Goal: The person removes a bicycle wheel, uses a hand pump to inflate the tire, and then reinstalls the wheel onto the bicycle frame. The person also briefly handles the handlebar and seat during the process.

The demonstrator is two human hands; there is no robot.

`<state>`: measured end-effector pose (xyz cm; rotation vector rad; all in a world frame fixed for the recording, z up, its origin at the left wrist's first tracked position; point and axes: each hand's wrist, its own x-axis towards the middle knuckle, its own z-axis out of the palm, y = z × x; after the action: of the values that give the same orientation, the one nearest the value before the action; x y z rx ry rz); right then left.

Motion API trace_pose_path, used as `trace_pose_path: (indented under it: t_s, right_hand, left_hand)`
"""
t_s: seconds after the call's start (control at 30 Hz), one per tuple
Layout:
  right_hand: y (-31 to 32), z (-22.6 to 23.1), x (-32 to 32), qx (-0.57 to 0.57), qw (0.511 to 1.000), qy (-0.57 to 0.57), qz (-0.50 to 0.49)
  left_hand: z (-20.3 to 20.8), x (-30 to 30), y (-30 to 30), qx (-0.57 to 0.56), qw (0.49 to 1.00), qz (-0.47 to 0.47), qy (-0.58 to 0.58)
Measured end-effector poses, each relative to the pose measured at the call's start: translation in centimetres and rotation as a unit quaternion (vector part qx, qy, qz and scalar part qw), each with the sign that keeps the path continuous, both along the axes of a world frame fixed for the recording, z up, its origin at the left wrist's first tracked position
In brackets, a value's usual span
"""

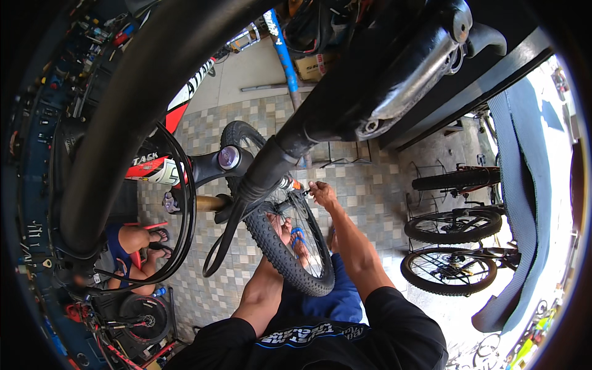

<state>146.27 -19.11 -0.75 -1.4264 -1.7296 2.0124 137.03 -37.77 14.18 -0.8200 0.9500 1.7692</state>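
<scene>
A bicycle's front wheel (290, 259) with a knobby black tyre stands upright in front of me, beneath the bike's dark fork and a stem with a purple cap (229, 158). Past the wheel's right side, my right hand (321, 193) is closed in a pinch by the wheel's middle, next to an orange-and-white part (295, 185). Something small and dark is at its fingertips, too small to name. My left hand (280, 227) reaches in from the wheel's left side and shows through the spokes; tyre and spokes cover much of its fingers.
Thick black tubes cross overhead. A red-and-white frame (163, 169) and looped black cables (191, 203) are at left. Another person's legs (139, 240) show at far left, above a wheel (145, 319). Several bikes (453, 225) stand right. A blue post (282, 52) rises behind.
</scene>
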Motion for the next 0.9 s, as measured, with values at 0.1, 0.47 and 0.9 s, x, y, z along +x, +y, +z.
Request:
trace_pose_path:
  t_s: [0.1, 0.47, 0.9]
  right_hand:
    - [-0.2, -0.1, 0.5, 0.066, 0.997, 0.039, 0.015]
    - [-1.3, 3.0, -0.5, -0.183, 0.982, -0.014, -0.040]
    - [-2.4, 4.9, 1.1, 0.282, 0.954, -0.099, 0.001]
  left_hand:
    - [0.1, -0.1, -0.2, -0.002, 1.000, 0.003, 0.003]
    - [-0.6, -0.2, -0.6, -0.005, 1.000, 0.007, 0.011]
    - [-4.0, 0.0, -0.2, 0.002, 1.000, 0.011, 0.011]
